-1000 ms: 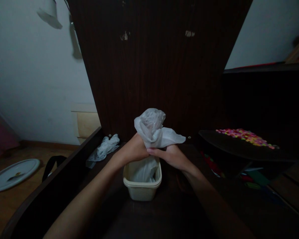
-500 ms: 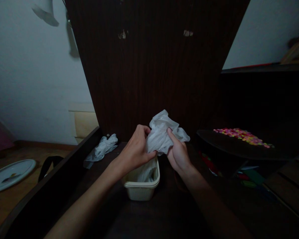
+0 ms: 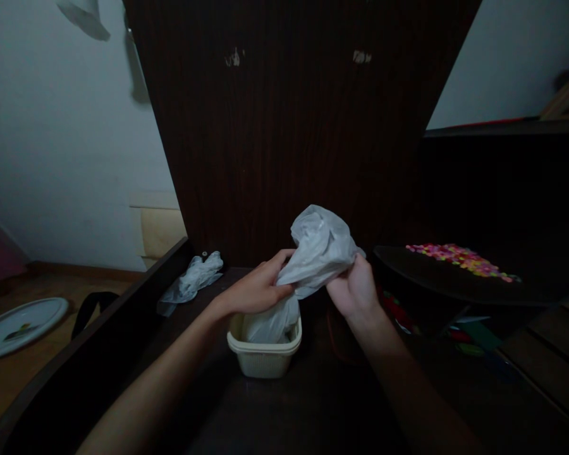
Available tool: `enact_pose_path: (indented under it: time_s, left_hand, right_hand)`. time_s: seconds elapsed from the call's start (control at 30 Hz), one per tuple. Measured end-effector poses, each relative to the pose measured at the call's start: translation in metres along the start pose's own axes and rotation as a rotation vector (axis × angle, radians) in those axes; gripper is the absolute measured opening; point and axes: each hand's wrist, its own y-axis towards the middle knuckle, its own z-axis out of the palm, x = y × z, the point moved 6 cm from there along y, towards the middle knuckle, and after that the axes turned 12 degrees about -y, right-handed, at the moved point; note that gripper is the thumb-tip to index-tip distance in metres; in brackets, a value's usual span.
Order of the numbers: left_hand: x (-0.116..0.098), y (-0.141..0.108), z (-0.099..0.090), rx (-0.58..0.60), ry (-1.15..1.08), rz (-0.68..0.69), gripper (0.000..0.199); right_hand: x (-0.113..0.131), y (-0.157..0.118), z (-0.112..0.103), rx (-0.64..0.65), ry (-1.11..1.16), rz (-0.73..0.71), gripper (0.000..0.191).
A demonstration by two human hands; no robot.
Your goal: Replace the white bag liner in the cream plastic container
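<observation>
A crumpled white plastic bag (image 3: 320,249) is stretched between my two hands, above and behind a cream plastic basket (image 3: 265,363). My left hand (image 3: 260,287) is closed on the bag's left edge, thumb below and fingers behind. On the right side, my right hand (image 3: 355,287) grips the bag, its fingers partly hidden by the plastic. More white plastic (image 3: 275,322) lies inside the basket and reaches up toward the held bag; whether it is the same piece I cannot tell. The basket stands upright on a dark wooden surface (image 3: 265,417).
Another crumpled plastic bag (image 3: 196,278) lies at the left, beside a raised wooden edge (image 3: 137,316). A dark upright panel (image 3: 289,139) stands behind. At the right, a rounded shelf (image 3: 408,272) carries small colourful pieces (image 3: 459,260). A white round lid-like object (image 3: 23,328) rests on the floor.
My right hand has shifted slightly right and its thumb is no longer on the front of the bag. The bag looks fuller and more spread, and more plastic shows above the basket.
</observation>
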Motion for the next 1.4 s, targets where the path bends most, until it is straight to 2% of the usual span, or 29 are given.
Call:
enact_pose_path:
  time_s: [0.1,0.17,0.2,0.27,0.3,0.33,0.37,0.4,0.43,0.5,0.6,0.73,0.83,0.93,1.03,1.1,1.17,1.33,1.4]
  left_hand:
    - [0.009,-0.001,-0.005,-0.034,-0.014,-0.031,0.048]
    - [0.014,0.0,-0.008,-0.06,-0.014,-0.037,0.038]
    - [0.015,0.0,-0.009,-0.067,-0.011,-0.034,0.033]
    - [0.019,0.002,-0.008,-0.057,-0.011,-0.033,0.025]
    - [0.02,0.004,-0.007,-0.047,-0.015,-0.037,0.022]
    - [0.021,0.005,-0.006,-0.04,-0.022,-0.043,0.021]
    - [0.022,0.007,-0.005,-0.034,-0.029,-0.047,0.021]
    - [0.022,0.008,-0.003,-0.028,-0.033,-0.049,0.021]
    - [0.022,0.01,-0.001,-0.021,-0.031,-0.046,0.022]
    - [0.019,0.012,0.003,-0.002,-0.015,-0.033,0.025]
    - [0.015,0.012,0.01,0.036,0.04,-0.037,0.029]
    - [0.01,0.007,0.015,0.116,0.076,-0.068,0.028]
    - [0.007,0.003,0.014,0.135,0.092,-0.08,0.045]
    - [0.008,0.001,0.009,0.073,0.203,-0.083,0.062]
    - [0.011,0.001,0.008,0.092,0.282,-0.075,0.049]
    - [0.014,0.002,0.01,0.144,0.291,-0.082,0.028]
    - [0.016,0.002,0.01,0.191,0.281,-0.082,0.01]
    - [0.014,0.001,0.006,0.213,0.238,-0.029,0.011]
    - [0.013,0.0,0.005,0.203,0.231,-0.022,0.01]
  right_hand:
    - [0.002,0.019,-0.032,-0.062,-0.107,-0.027,0.018]
    - [0.01,0.023,-0.054,-0.229,-0.136,-0.07,0.018]
    - [0.02,0.02,-0.062,-0.328,-0.161,-0.145,0.023]
    - [0.051,0.003,-0.063,-0.446,-0.27,-0.422,0.037]
    - [0.07,-0.011,-0.054,-0.42,-0.365,-0.61,0.045]
    - [0.086,-0.025,-0.038,-0.311,-0.486,-0.785,0.055]
    - [0.096,-0.038,-0.017,-0.107,-0.622,-0.898,0.062]
    - [0.096,-0.049,0.005,0.139,-0.816,-0.937,0.066]
    - [0.091,-0.059,0.022,0.334,-1.018,-0.943,0.07]
    - [0.076,-0.073,0.04,0.559,-1.264,-0.972,0.081]
    - [0.05,-0.07,0.046,0.681,-1.436,-0.943,0.094]
    - [0.027,-0.052,0.038,0.682,-1.57,-0.795,0.093]
    - [0.024,-0.045,0.035,0.639,-1.703,-0.726,0.086]
    - [0.028,-0.043,0.034,0.56,-1.8,-0.718,0.081]
    - [0.031,-0.043,0.036,0.558,-1.857,-0.744,0.057]
    - [0.03,-0.043,0.035,0.608,-1.903,-0.763,0.032]
    - [0.03,-0.043,0.031,0.648,-1.936,-0.774,0.016]
    - [0.032,-0.036,0.017,0.725,-1.825,-0.721,0.002]
    - [0.031,-0.031,0.013,0.728,-1.816,-0.7,0.01]
